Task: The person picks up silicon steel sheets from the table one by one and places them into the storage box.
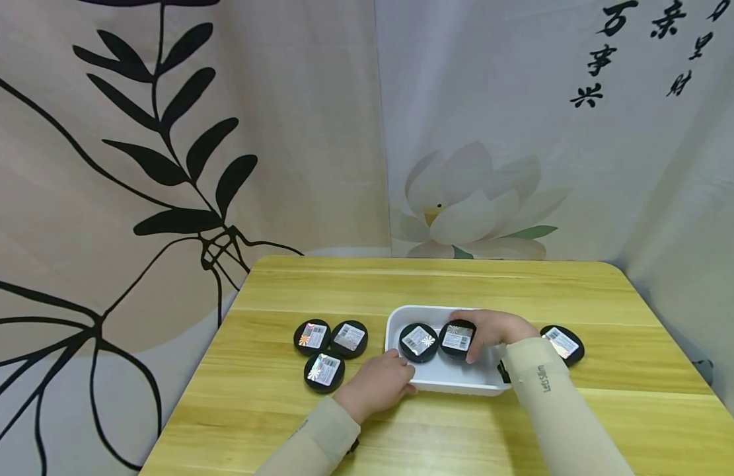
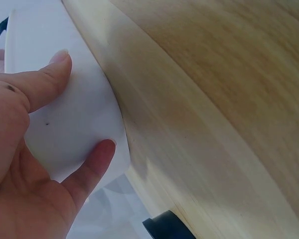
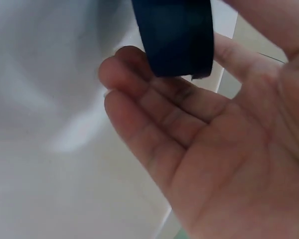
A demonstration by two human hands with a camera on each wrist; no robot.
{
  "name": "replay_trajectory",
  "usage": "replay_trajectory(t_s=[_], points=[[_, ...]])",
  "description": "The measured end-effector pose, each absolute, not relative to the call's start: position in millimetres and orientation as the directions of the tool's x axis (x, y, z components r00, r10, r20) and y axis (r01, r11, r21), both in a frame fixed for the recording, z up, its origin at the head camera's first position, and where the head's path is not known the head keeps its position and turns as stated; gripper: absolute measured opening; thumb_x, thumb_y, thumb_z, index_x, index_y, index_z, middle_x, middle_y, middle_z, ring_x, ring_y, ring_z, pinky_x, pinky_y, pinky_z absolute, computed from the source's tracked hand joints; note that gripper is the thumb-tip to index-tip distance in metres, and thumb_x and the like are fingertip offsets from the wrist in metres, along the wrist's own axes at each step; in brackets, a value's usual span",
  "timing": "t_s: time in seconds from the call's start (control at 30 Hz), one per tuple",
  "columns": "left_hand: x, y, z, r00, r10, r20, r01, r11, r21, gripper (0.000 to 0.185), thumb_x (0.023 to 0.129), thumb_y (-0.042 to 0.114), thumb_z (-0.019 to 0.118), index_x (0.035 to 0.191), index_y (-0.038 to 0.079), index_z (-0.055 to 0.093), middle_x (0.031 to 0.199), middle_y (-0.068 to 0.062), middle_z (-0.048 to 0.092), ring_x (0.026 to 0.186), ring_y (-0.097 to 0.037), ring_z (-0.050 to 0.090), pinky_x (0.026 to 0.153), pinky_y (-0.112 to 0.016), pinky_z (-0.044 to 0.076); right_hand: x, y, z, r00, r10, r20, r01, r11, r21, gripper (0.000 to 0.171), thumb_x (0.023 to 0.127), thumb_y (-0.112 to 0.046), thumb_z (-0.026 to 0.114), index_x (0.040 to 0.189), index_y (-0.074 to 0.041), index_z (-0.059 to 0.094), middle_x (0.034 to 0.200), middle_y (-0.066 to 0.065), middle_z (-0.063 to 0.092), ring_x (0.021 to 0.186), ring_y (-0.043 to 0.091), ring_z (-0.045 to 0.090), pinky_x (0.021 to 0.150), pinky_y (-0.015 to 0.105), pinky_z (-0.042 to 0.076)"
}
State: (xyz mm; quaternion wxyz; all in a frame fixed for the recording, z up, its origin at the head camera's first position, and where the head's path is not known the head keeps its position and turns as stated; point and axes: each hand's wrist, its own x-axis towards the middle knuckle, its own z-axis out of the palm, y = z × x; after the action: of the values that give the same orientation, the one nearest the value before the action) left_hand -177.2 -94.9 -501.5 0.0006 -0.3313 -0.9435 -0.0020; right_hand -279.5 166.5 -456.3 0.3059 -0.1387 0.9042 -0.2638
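Note:
My right hand grips a thick black disc with a barcode label on top, low over the right half of a white tray. In the right wrist view the disc's smooth dark side shows between thumb and fingers. Another labelled black disc lies inside the tray, just left of the held one. At the tray's near left corner my left hand holds the tray. The left wrist view shows its thumb and a finger against the outer white wall.
Left of the tray, three black discs lie grouped together: a rear left one, a rear right one and a front one. One more disc sits beyond the right sleeve. The wooden table has a printed curtain behind it.

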Motion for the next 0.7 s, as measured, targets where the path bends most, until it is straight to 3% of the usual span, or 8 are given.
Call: replay_trajectory(t_s=[0.3,0.5,0.7], points=[[-176,-96,-502,-0.783,0.622,0.002,0.622,0.783,0.017,0.025,0.092,0.045,0.068,0.086,0.021,0.065,0.09,0.01,0.068,0.085,-0.011,0.054,0.067,-0.025,0.046,-282,169,-460,-0.759,-0.42,-0.497,-0.069,0.812,-0.58,0.092,0.061,-0.007,0.092,0.141,-0.034,0.055,0.144,0.009,0.051,0.12,0.033,0.048,0.1,0.056,0.04],[-176,-96,-501,-0.777,0.63,0.005,0.63,0.777,0.014,0.025,0.093,0.045,0.068,0.086,0.021,0.066,0.091,0.009,0.07,0.087,-0.012,0.055,0.07,-0.025,0.048,-284,166,-467,-0.732,-0.494,-0.47,-0.091,0.754,-0.65,0.093,0.061,0.002,0.089,0.142,-0.025,0.055,0.142,0.009,0.053,0.12,0.029,0.048,0.101,0.046,0.039],[-177,-95,-501,-0.779,0.627,0.003,0.627,0.779,0.003,0.025,0.093,0.045,0.068,0.085,0.021,0.065,0.092,0.009,0.07,0.086,-0.011,0.055,0.071,-0.025,0.048,-285,164,-469,-0.731,-0.516,-0.446,-0.139,0.753,-0.643,0.092,0.059,0.005,0.09,0.141,-0.02,0.056,0.137,0.007,0.057,0.114,0.027,0.05,0.09,0.037,0.043]])
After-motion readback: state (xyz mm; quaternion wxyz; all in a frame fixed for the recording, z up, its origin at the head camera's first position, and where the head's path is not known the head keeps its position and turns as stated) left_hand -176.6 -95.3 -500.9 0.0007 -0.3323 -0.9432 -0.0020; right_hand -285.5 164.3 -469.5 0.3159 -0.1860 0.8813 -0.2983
